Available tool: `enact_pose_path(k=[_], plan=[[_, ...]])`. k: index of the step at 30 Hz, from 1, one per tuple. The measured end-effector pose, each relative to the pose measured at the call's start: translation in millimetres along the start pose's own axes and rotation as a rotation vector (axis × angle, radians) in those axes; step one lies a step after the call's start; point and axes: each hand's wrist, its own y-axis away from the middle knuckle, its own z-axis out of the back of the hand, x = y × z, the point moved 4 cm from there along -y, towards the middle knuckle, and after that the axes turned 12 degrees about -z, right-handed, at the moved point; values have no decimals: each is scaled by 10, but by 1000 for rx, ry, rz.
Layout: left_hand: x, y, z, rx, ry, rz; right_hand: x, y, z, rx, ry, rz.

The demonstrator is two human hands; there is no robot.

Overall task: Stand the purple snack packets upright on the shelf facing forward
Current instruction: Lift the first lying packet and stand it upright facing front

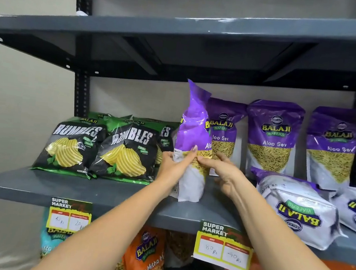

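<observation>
1. We are in the step of setting one purple packet (194, 141) on its base. We hold it with both hands near the middle of the shelf (100, 192), a little behind the front edge.
2. Our left hand (174, 167) presses on the left side of the packet, with the fingers laid over its front at the yellow window. Our right hand (223, 172) touches its right side with the fingers spread. So the packet is pinched between the two hands, not gripped inside one fist.
3. The packet stands nearly upright, but its narrow edge looks toward us; the printed face is turned to the right. Its top is bent and creased.
4. We judge that the next move asks for a turn of the packet, until the printed face looks forward, and then a push back toward the row of standing packets (273, 138) along the back edge.
5. That row has three purple packets, upright and facing forward, on the right half of the shelf.
6. Two more purple packets lie flat (296, 209) near the right front edge, with the silver back up. They are not yet done.
7. The black chip bags (98, 148) lean on the left half, just beside our packet.
</observation>
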Motion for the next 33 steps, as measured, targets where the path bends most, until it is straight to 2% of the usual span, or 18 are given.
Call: enact_pose_path(k=[3, 6, 9, 13, 18, 22, 26, 33], plan=[[93, -136, 111, 187, 101, 24, 8, 57, -69, 151, 0, 5], [155, -232, 188, 307, 162, 49, 14, 100, -48, 139, -80, 39], [186, -255, 202, 244, 174, 21, -6, 111, -21, 81, -81, 105], [195, -210, 208, -31, 118, 8, -70, 86, -20, 19, -82, 134], [268, -176, 171, -162, 51, 1, -35, 122, -53, 67, 74, 112], [237, -137, 165, -118, 12, 1, -48, 183, -88, 146, 120, 103], [305, -139, 197, -30, -5, 26, -56, 335, -102, 122, 168, 128], [161, 65, 271, -5, -49, 15, -107, 477, -77, 113, 226, 157]])
